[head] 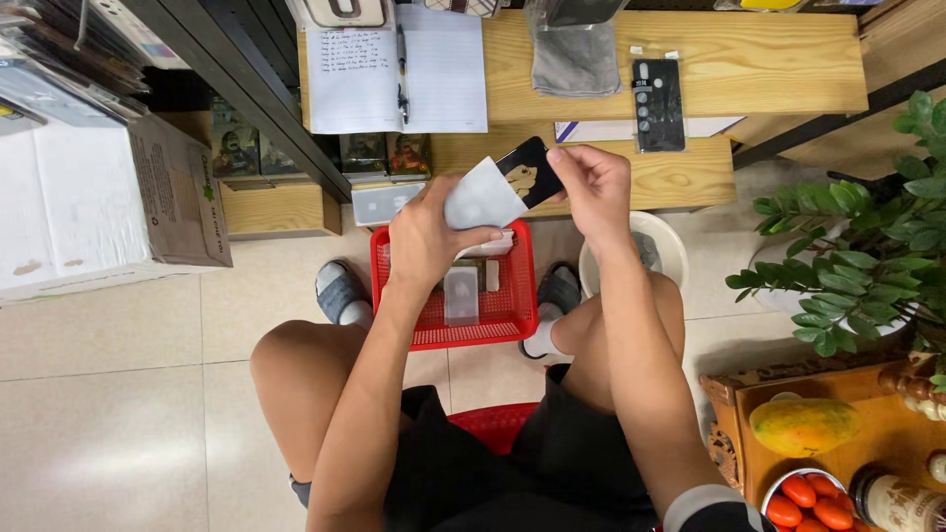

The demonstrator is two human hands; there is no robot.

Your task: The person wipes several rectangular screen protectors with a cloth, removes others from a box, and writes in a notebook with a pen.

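While the left hand (426, 236) grips a white sleeve (480, 200) at frame centre, the right hand (591, 187) pinches a black phone case (533, 170) that sits partly inside it. More white packets lie below in the red basket (512, 320), apparently unhandled.

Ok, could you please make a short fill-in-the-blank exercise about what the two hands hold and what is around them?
1. The left hand holds a pale ____ sleeve.
2. The right hand grips a black phone case that sits partly ____ the sleeve.
3. Under the hands, a ____ plastic basket stands on the floor.
4. On the wooden bench lies an open notebook with a ____ on it.

Missing words: plastic; inside; red; pen
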